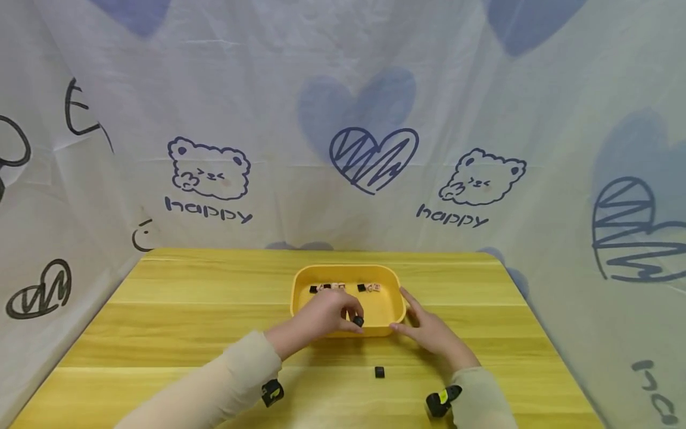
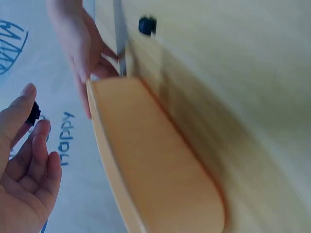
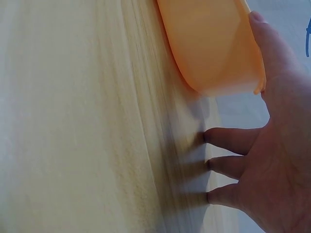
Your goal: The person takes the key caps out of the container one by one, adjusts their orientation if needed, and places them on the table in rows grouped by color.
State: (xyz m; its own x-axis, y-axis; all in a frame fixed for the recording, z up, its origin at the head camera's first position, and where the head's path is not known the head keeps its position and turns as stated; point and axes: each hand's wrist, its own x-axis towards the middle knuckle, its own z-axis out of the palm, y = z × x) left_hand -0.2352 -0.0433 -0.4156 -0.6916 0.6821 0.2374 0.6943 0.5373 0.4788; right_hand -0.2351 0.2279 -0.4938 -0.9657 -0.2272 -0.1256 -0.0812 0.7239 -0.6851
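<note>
Over the front part of a yellow tray (image 1: pixel 383 331), my left hand (image 1: pixel 327 313) pinches a small black block (image 1: pixel 358 320) between thumb and fingertips. In the left wrist view the same block (image 2: pixel 34 114) is partly covered by the thumb. My right hand (image 1: pixel 431 330) rests at the tray's right front corner with its fingers spread. The right wrist view has the thumb touching the rim of the tray (image 3: pixel 214 48), while the other fingers reach down to the table. Another black block (image 1: pixel 379 372) lies on the table in front of the tray.
Inside the tray, small black blocks (image 1: pixel 361 288) and pale pink-white pieces (image 1: pixel 373 288) stand along the back wall in two groups. The wooden table (image 1: pixel 187 322) ends at a printed cloth (image 1: pixel 289 196) behind it. Each wrist wears a black device (image 1: pixel 440 402).
</note>
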